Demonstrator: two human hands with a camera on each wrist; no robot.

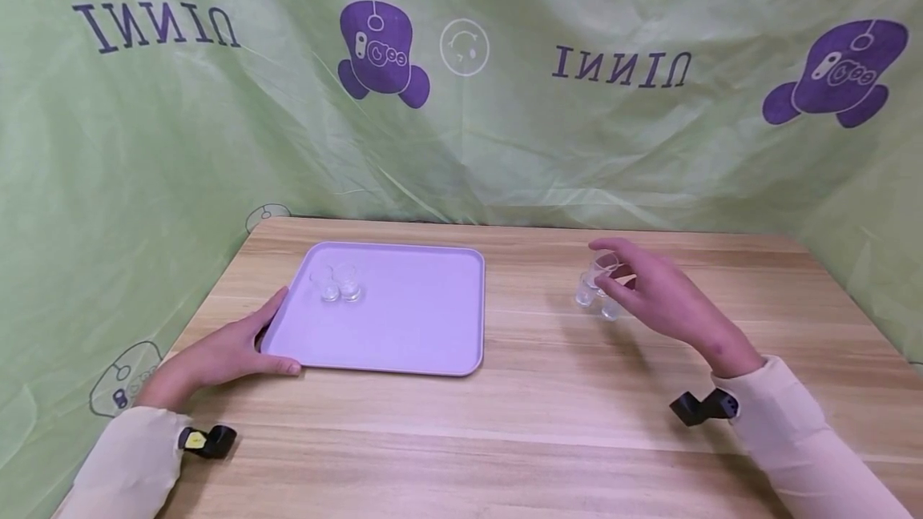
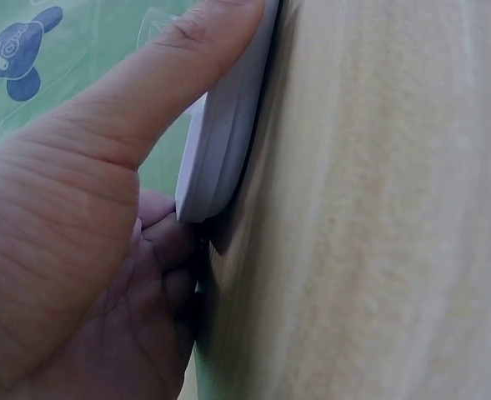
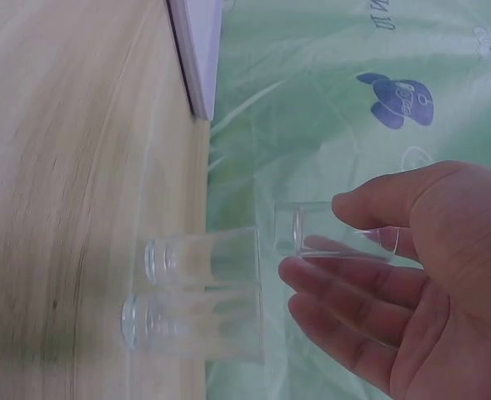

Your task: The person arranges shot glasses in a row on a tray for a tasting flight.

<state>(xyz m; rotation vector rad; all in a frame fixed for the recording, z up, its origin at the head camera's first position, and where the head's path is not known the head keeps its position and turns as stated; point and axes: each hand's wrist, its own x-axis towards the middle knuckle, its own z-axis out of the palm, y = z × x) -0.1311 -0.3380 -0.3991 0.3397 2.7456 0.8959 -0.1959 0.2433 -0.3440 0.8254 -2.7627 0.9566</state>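
Observation:
My left hand [image 1: 223, 352] holds the near left corner of a light purple tray [image 1: 418, 311], its thumb along the front edge and its fingers at the left side. Two small clear shot glasses [image 1: 350, 288] stand side by side toward the tray's left. On the right, my right hand [image 1: 659, 299] pinches another shot glass [image 3: 312, 218] between thumb and fingers, above the tabletop. Just beneath it, two more shot glasses [image 3: 199, 325] stand upright on the wood, close together. In the left wrist view, the thumb hides part of the tray rim.
The wooden table [image 1: 447, 439] carries the tray at its left. Behind and at both sides hangs a green printed cloth [image 1: 505, 150], close to the table's back edge. A black wrist device [image 1: 703, 407] sits at the right sleeve, another [image 1: 212, 441] at the left.

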